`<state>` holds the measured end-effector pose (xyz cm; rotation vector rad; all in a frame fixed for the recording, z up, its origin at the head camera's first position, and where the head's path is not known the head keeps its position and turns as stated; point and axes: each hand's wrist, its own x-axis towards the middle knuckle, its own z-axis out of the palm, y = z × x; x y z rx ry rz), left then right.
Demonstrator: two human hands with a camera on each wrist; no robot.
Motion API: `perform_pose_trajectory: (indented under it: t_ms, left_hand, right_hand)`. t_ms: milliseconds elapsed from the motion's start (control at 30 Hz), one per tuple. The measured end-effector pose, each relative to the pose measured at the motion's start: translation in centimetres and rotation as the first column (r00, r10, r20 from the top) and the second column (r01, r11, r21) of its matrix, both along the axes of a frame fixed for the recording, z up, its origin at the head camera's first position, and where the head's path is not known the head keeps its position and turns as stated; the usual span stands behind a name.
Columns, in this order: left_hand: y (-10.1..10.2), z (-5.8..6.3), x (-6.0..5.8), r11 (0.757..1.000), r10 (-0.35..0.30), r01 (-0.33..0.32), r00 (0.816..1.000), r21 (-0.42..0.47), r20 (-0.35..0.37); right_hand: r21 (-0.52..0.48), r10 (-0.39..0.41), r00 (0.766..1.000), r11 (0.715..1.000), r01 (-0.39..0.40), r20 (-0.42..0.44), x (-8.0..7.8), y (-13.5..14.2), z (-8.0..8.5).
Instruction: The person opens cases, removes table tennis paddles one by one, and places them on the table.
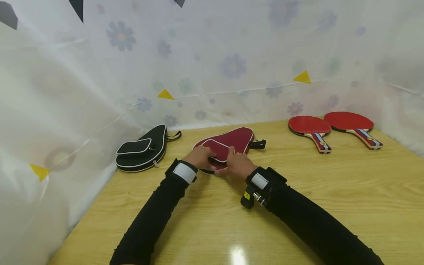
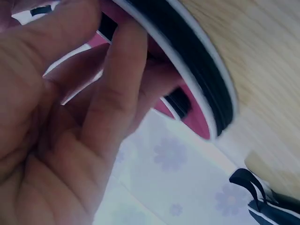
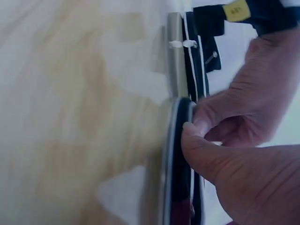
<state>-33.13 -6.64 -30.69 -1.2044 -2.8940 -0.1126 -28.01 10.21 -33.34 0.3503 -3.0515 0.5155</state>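
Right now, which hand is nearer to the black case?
Left. The left hand is to the right of the black case, at the near side of the red case; the right hand is farther right, beside the left one.

Black sleeves [image 1: 147, 217] meet black wristbands [image 1: 272, 177] bearing white patches [image 1: 184, 172].

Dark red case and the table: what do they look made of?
Dark red case: probably synthetic fabric, fairly matte, with white piping along its edges. Table: wood or wood-look laminate, judging by its yellowish grain; the bright reflection suggests a smooth, glossy finish.
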Motion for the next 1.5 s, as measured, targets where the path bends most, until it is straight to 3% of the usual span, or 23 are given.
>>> perform_pose_trajectory:
  t_ms: [167, 267, 367, 567, 900, 1067, 1300, 1500]
  left_hand:
    - [-1.2, -0.1, -0.8, 1.0, -0.006, 0.005, 1.0, 0.026, 0.029]
    - [-1.8, -0.3, -1.2, 0.994, 0.106, -0.107, 0.99, 0.011, 0.098]
    - [-2.2, -0.4, -1.5, 0.984, 0.18, -0.177, 0.973, -0.031, 0.147]
    - [-2.3, 0.2, -1.5, 0.986, 0.164, -0.156, 0.969, -0.057, 0.182]
    - [-0.7, 0.6, -0.6, 0.972, 0.218, -0.202, 0.966, -0.118, 0.143]
    - [0.1, 0.4, -0.1, 0.972, 0.221, -0.21, 0.97, -0.109, 0.099]
    - [1.2, 0.3, 0.9, 0.972, 0.223, -0.219, 0.974, -0.086, 0.036]
    - [1.8, 0.1, 0.9, 0.967, 0.236, -0.234, 0.972, -0.098, 0.006]
  right_hand:
    - [0.027, -0.049, 0.998, 0.998, 0.05, -0.032, 0.5, -1.1, 0.2]
    - [0.033, -0.05, 0.998, 0.998, 0.051, -0.044, 0.7, -1.2, 0.4]
    - [0.069, -0.04, 0.997, 0.997, 0.044, -0.065, 0.7, -1.2, 0.6]
    - [0.101, 0.003, 0.998, 0.995, 0.004, -0.07, 0.5, -0.9, 1.2]
    - [0.082, 0.042, 0.998, 0.996, -0.045, 0.04, -0.4, 1.0, 1.6]
    - [0.087, 0.079, 0.994, 0.993, -0.085, 0.07, -0.8, 1.8, 2.1]
    - [0.006, 0.115, 0.983, 0.993, -0.117, 0.147, -1.2, 3.0, 2.3]
    - [0.016, 0.106, 0.975, 0.994, -0.112, 0.193, -1.4, 3.6, 2.6]
